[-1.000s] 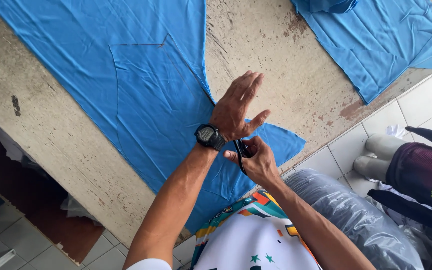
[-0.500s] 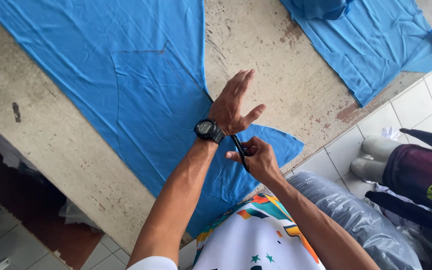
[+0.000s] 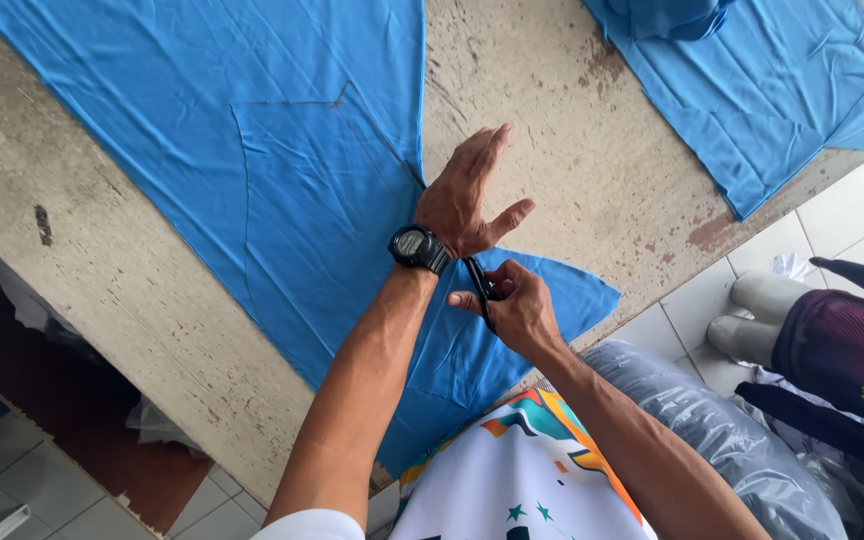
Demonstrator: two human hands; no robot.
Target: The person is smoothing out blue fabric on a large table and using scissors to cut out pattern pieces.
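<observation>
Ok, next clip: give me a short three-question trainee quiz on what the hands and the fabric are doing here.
1. True or false: the left hand lies flat, fingers together, on the cloth edge.
2. What does the right hand hold? A) chalk B) black-handled scissors C) tape measure
3. Fill in: a black ____ sits on the left wrist.

Key:
1. True; it presses down by the cloth's edge on the worn table.
2. B; the right hand's grip is closed round the handles, just behind the left hand.
3. Watch.
</observation>
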